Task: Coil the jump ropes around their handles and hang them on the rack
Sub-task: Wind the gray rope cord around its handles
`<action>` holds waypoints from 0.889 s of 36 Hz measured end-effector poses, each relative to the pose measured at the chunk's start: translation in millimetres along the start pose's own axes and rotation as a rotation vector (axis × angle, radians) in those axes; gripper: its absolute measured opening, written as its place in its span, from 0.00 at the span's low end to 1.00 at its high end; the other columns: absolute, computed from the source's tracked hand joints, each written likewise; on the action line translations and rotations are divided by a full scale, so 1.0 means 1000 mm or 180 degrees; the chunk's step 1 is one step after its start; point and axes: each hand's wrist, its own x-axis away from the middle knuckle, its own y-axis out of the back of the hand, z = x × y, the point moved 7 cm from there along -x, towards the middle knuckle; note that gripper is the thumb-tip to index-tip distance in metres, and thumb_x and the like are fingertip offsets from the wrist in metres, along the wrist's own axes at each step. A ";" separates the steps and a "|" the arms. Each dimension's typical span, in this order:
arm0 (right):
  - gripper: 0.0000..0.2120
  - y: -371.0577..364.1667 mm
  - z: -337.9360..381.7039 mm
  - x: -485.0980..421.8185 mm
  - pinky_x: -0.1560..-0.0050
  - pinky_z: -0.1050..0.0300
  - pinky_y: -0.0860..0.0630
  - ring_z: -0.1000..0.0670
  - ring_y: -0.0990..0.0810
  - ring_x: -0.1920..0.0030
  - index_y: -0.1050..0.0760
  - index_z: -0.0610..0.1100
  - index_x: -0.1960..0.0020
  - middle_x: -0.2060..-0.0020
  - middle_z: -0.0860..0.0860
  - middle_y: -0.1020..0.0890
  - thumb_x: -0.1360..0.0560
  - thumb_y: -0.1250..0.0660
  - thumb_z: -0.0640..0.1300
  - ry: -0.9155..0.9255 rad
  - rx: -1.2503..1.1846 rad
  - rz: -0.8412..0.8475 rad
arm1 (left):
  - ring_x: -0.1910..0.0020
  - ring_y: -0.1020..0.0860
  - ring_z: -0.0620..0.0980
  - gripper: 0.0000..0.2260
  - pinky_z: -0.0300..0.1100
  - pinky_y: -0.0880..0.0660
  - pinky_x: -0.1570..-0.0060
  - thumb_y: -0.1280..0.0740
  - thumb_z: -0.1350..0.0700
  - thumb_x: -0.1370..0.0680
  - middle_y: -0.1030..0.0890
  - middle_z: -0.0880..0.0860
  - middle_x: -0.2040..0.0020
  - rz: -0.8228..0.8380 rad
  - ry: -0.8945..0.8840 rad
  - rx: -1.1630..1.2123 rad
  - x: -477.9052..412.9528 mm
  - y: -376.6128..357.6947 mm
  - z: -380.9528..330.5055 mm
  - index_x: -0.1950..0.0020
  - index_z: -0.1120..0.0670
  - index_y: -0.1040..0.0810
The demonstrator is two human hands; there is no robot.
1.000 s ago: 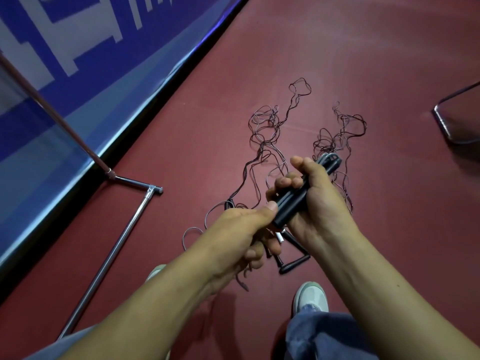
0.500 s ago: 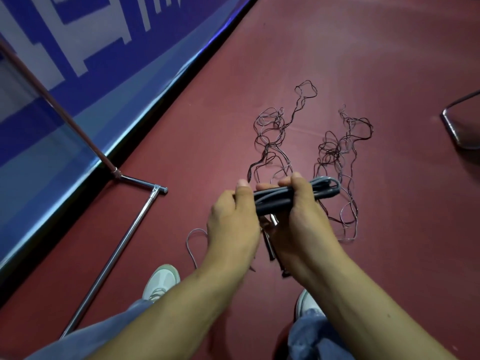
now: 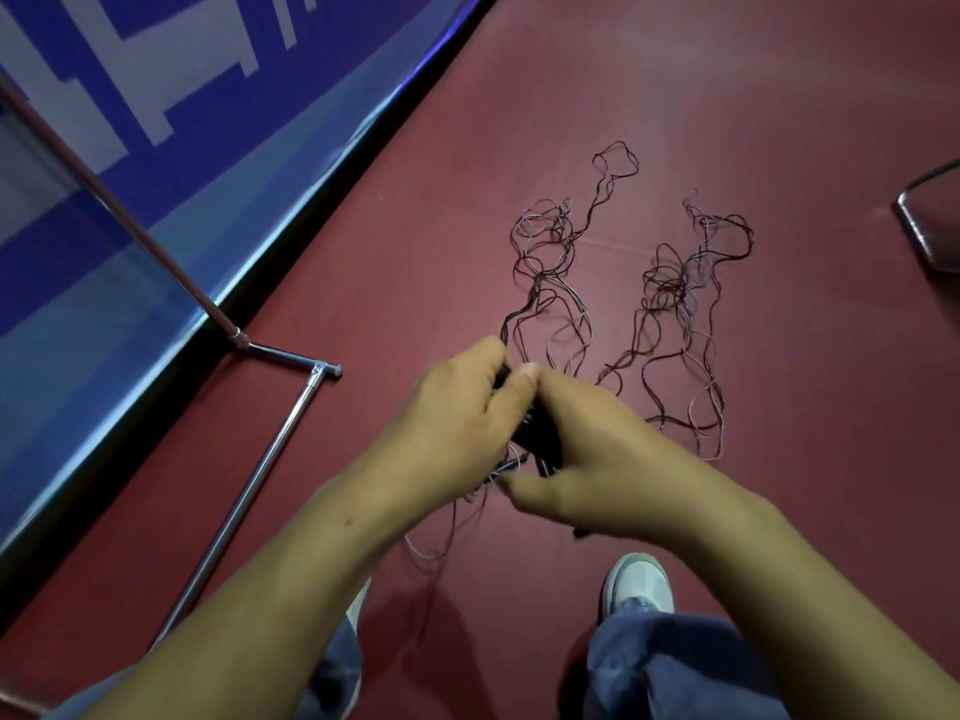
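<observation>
Black jump rope handles (image 3: 537,433) show as a dark bundle between my two hands, mostly covered by fingers. My left hand (image 3: 452,418) grips their upper end and my right hand (image 3: 597,459) closes around them from the right. Thin dark rope (image 3: 457,517) hangs down from the handles under my hands. More thin ropes lie tangled on the red floor beyond my hands, one heap (image 3: 550,262) at the centre and another (image 3: 685,298) to its right. The chrome rack (image 3: 270,454) stands at the left, its base bar on the floor and an upright rising to the upper left.
A blue and white banner (image 3: 156,122) runs along the left wall. A dark metal-framed object (image 3: 930,226) sits at the right edge. My shoes (image 3: 639,579) and jeans fill the bottom of the view on the red floor (image 3: 727,96).
The handles were held out sideways in plain sight; now both hands have closed over them and shifted slightly down, hiding most of the bundle. Loose rope now dangles below my hands.
</observation>
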 end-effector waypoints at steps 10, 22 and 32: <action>0.09 0.000 -0.006 0.006 0.65 0.48 0.22 0.52 0.22 0.65 0.26 0.52 0.57 0.64 0.52 0.22 0.36 0.32 0.50 -0.0055 -0.0365 -0.0048 | 0.70 0.31 0.41 0.13 0.38 0.32 0.67 0.37 0.43 0.23 0.26 0.44 0.70 0.0712 -0.0386 0.0592 0.011 -0.003 -0.008 0.60 0.51 0.26; 0.05 -0.023 -0.024 0.015 0.71 0.47 0.23 0.54 0.26 0.73 0.23 0.52 0.55 0.68 0.51 0.21 0.29 0.28 0.46 -0.0468 -0.0526 0.0377 | 0.71 0.30 0.44 0.15 0.41 0.33 0.67 0.37 0.47 0.23 0.26 0.46 0.72 0.1164 -0.0112 0.0945 0.015 0.002 0.003 0.63 0.54 0.22; 0.10 -0.017 -0.034 0.020 0.64 0.49 0.23 0.52 0.22 0.67 0.27 0.50 0.56 0.67 0.52 0.21 0.29 0.27 0.52 -0.0655 0.0191 0.0547 | 0.65 0.22 0.46 0.06 0.48 0.24 0.59 0.29 0.58 0.22 0.16 0.53 0.64 0.1390 0.0000 0.0517 0.012 0.008 0.017 0.58 0.51 0.15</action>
